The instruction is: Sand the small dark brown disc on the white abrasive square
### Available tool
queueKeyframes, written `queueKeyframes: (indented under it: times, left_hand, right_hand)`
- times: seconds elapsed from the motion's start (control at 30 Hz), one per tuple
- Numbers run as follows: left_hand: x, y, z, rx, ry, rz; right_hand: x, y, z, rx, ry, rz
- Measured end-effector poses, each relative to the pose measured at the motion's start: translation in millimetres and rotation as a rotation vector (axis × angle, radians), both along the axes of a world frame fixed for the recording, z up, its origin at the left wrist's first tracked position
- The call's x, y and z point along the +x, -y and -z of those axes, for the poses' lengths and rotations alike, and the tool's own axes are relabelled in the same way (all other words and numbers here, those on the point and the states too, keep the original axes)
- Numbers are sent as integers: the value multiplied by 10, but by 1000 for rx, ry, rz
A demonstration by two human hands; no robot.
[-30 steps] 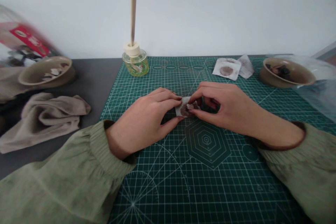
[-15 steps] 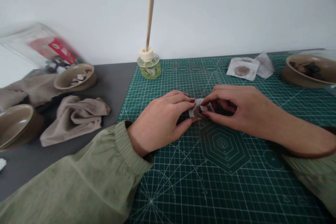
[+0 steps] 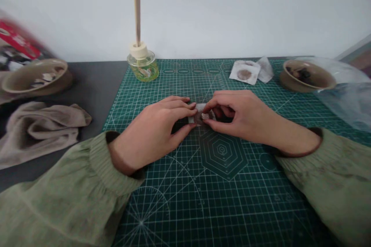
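Your left hand (image 3: 153, 133) and right hand (image 3: 239, 114) are both closed in a fingertip pinch on a small white paper fold (image 3: 199, 114), with a stained paper square (image 3: 245, 72) at one o'clock on the green cutting mat (image 3: 261, 204).

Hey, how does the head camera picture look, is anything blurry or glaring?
In the head view, the light is soft and even, with a gentle shadow under the left hand; also in the head view, the bag at far left is blurred, and the clear plastic at right shows a pale sheen.
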State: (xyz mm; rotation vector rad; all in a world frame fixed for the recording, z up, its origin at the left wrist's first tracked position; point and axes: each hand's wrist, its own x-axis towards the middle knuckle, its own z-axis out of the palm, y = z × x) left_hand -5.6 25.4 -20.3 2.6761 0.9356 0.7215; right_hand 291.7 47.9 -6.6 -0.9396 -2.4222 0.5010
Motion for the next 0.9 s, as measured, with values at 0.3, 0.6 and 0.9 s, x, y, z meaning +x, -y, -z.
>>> queueKeyframes:
  times: [0.3,0.6,0.9]
  left_hand:
    - [-12,-23,-4,-44,22,-34]
    - [30,1,-47,-35,-52,-112]
    - [-6,58,16,-35,-32,-221]
  right_hand:
    - [-48,1,-20,-38,10,24]
    - [-77,44,-88,-120,22,101]
    - [-127,80,-116,-111,-23,80]
